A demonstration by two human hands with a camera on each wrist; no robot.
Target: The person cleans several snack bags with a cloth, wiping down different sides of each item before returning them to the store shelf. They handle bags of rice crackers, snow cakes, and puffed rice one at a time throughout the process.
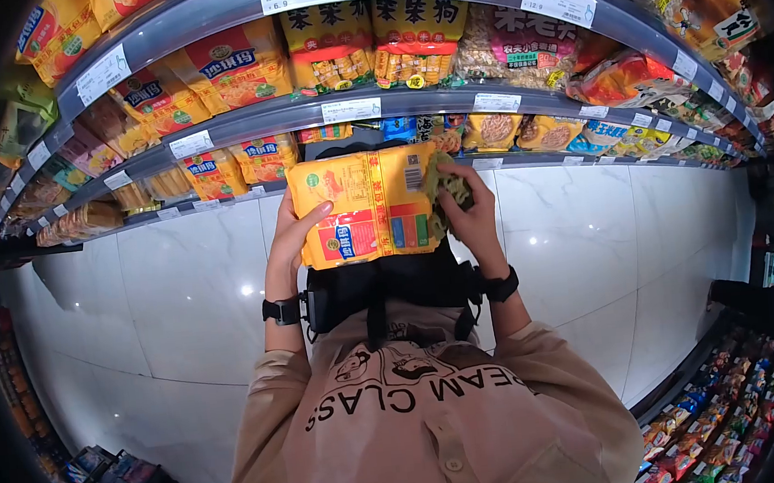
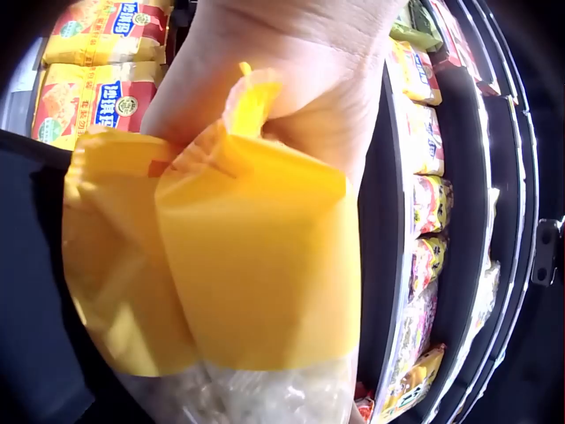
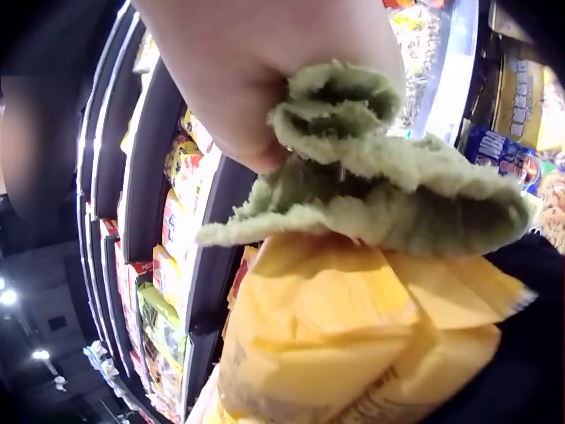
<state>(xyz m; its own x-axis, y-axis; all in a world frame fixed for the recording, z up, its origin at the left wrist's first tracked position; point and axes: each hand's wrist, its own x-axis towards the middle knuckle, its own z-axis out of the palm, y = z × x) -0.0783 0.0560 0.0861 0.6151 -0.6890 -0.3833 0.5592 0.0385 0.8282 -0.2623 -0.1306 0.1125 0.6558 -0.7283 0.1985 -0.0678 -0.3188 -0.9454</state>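
Close to the beige shirt (image 1: 421, 422), the left hand (image 1: 293, 239) grips a yellow packet (image 1: 366, 206) by its left edge, thumb across the printed face. In the wrist view its fingers pinch the crimped seam. The right hand (image 1: 475, 215) is curled round a bunched green cloth (image 1: 445, 190), which lies against the packet's right edge.

The packet is in the air at chest height, just in front of the lower shelf (image 1: 302, 115), and rests on nothing. Its weight seems to hang mostly from that one pinched seam. A hard push from the cloth could twist it out of the fingers and drop it to the floor. The same pressure might crush whatever brittle food is inside. A slip forward could also knock the neighbouring bags (image 1: 242, 162) off the shelf.

The curved grey shelves behind are packed with orange and yellow snack bags, and white price tags (image 1: 351, 109) line their rims. Underfoot is a glossy white tiled floor (image 1: 198, 295) that mirrors the ceiling lights. More stocked racks (image 1: 724, 414) stand at the far right.
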